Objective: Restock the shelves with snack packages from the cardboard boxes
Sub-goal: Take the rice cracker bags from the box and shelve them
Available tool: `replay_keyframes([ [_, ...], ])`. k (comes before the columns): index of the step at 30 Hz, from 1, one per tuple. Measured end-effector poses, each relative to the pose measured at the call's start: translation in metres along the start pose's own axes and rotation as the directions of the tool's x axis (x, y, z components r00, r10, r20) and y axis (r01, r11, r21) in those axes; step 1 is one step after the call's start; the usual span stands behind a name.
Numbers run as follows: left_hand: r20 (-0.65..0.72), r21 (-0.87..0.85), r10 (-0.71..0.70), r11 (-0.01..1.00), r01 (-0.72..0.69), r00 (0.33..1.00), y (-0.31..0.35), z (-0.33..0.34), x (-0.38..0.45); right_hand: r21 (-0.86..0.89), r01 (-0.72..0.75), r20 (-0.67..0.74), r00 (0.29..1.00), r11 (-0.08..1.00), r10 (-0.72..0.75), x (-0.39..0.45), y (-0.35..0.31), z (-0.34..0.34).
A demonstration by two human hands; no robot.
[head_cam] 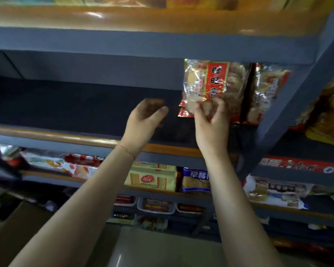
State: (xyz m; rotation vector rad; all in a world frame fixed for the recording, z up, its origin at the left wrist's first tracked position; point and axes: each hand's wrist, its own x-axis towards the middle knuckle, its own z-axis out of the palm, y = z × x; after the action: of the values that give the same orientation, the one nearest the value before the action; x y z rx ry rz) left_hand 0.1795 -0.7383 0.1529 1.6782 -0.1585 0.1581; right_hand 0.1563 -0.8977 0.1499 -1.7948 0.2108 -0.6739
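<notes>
While it stands upright at the right end of the dark shelf [85,105], the rice cracker bag [210,83] is pinched at its lower edge by the right hand [210,122]. Just beside it, second bag [266,93]. Left hand [145,120] hovers near, fingers loosely curled, holding nothing. Cardboard box [17,228] bottom left.

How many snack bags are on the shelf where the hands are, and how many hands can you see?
Red-labelled cracker bags on that shelf, left of the post: 2, one held by the right hand, one beside it
Hands: 2, right and left hand
Total: 4
</notes>
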Motion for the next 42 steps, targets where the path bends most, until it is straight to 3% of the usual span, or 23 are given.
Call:
replay_keyframes([
  [4,-0.107,0.026,-0.008,1.000,0.011,0.994,-0.011,-0.075,-0.041,0.182,0.097,0.046,0.993,0.978,-0.107,-0.047,-0.013,0.048],
  [9,-0.281,0.024,-0.178,0.981,0.192,0.943,-0.059,-0.207,-0.107,0.119,0.065,0.367,0.924,0.991,-0.105,-0.139,-0.031,0.146],
  [11,-0.340,0.003,-0.278,0.955,0.297,0.898,-0.088,-0.272,-0.143,-0.004,0.045,0.575,0.817,0.999,-0.035,-0.186,-0.037,0.195],
  [14,-0.388,-0.092,-0.443,0.891,0.444,0.808,-0.122,-0.374,-0.205,-0.179,0.077,0.820,0.562,0.981,0.106,-0.265,-0.046,0.268],
  [17,-0.559,-0.027,-0.410,0.878,0.478,0.721,-0.145,-0.474,-0.265,-0.233,0.100,0.907,0.382,0.967,0.179,-0.350,-0.061,0.342],
  [21,-0.662,-0.135,-0.463,0.847,0.514,0.589,-0.165,-0.573,-0.324,-0.197,0.084,0.961,0.214,0.977,0.175,-0.442,-0.089,0.424],
  [23,-0.685,-0.154,-0.478,0.832,0.533,0.550,-0.175,-0.609,-0.340,-0.187,0.093,0.972,0.164,0.978,0.171,-0.469,-0.100,0.456],
  [34,-0.714,-0.242,-0.572,0.743,0.625,0.404,-0.225,-0.754,-0.335,-0.235,0.007,0.968,0.092,0.972,0.234,-0.514,-0.110,0.645],
  [42,-0.772,0.034,-0.474,0.634,0.772,0.424,-0.270,-0.885,-0.294,-0.325,-0.248,0.920,0.142,0.913,0.366,-0.562,-0.117,0.793],
])
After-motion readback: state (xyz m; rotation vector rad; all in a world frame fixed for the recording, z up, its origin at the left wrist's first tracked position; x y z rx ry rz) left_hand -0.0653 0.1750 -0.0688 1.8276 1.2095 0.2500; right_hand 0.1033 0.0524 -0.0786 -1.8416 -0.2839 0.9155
